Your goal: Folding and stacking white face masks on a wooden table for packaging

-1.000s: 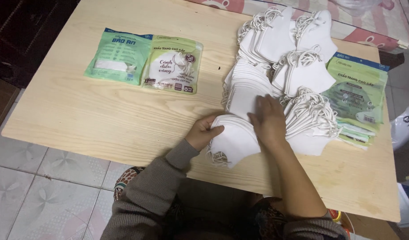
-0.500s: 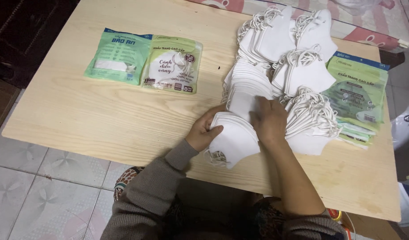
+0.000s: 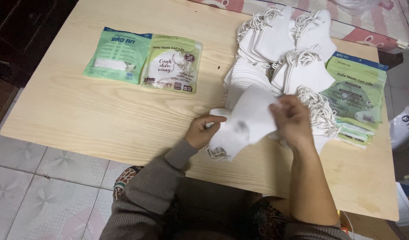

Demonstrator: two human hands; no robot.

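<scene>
While both hands lift it | left hand (image 3: 203, 131), right hand (image 3: 293, 119) fingers grasping white mask (image 3: 244, 121) | wooden table (image 3: 102, 120)

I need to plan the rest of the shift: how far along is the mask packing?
Two green pouches lie flat at the table's far left, seemingly filled. In hand: the left hand and right hand hold one white mask above the near edge. Left: several stacks of loose masks and a pile of empty-looking pouches on the right, so most remains.
</scene>
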